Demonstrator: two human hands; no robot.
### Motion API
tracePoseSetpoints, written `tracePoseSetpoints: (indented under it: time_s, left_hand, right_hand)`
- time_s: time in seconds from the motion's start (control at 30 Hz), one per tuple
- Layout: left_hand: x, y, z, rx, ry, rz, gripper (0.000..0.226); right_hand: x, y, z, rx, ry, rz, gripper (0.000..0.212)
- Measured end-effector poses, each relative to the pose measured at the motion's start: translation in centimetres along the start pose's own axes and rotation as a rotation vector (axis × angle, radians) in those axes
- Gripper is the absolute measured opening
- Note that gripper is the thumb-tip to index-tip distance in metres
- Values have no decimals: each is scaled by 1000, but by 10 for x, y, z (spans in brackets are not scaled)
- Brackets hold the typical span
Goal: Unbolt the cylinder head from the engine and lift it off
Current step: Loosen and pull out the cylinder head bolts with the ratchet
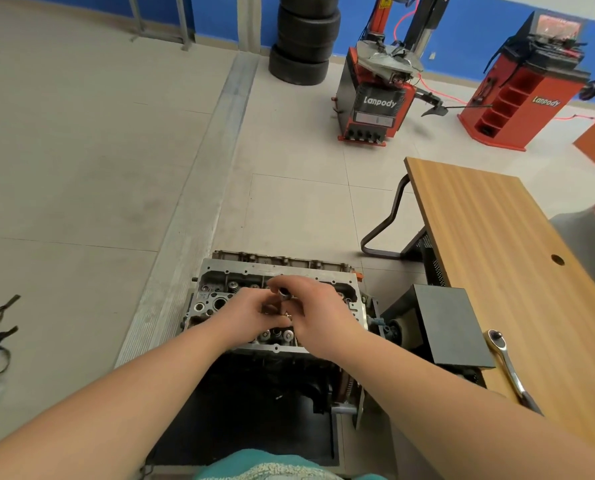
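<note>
over tiled workshop floor, both hands' fingers curl together around a small tool (284,293) above the cylinder head (220,303).

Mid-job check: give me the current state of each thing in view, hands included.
Cylinder head: still seated on the engine.
Left hand: fingers curled over the head's middle.
Right hand: grips a small dark tool.
Ratchet wrench: lying unused on the wooden table.
</note>
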State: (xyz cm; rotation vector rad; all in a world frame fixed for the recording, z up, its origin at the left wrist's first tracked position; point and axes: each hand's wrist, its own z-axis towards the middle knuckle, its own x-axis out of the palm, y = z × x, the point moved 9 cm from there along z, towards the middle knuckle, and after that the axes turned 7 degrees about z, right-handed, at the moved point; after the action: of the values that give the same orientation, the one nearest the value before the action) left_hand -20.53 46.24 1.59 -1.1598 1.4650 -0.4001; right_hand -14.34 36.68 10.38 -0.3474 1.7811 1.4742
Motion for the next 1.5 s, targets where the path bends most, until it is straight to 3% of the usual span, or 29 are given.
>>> tracePoseSetpoints:
  time_s: [0.1,0.33,0.7,0.8,0.93,1.07,1.2,1.33,1.4,1.5]
  left_hand:
    - [-1,1,-2,1,-56,13,10]
    - [-4,-8,-6,54,-127,118,53]
    - [-2,-2,-6,18,-5,137,31]
    - [-2,-11,-9,21,6,48,3]
    - [1,-16,-10,37,-38,6,18]
    - [8,-16,-4,9,-125,55,9]
    - [16,-11,-7,-55,-245,-4,10]
    - [21,-8,-12,-140,-394,-52,15]
    - [25,-9,-16,-164,-456,-64,15]
    - [31,-12,-21,-206,-571,-66,18]
  right_hand:
    - [-2,2,1,-16,6,45,37]
    - [-3,6,3,-52,4,68,30]
    - [-3,-8,5,39,-39,106,27]
    - [-2,-4,2,-29,-60,64,29]
    - [-3,-10,-5,-61,-58,47,53]
    - [-19,-44,-15,27,4,99,62]
    - [-87,-134,-49,240,-274,58,51]
    - [-160,-273,-129,607,-572,35,36]
    - [-184,-343,-178,845,-602,18,38]
    - [-197,-419,-233,1141,-437,-141,37]
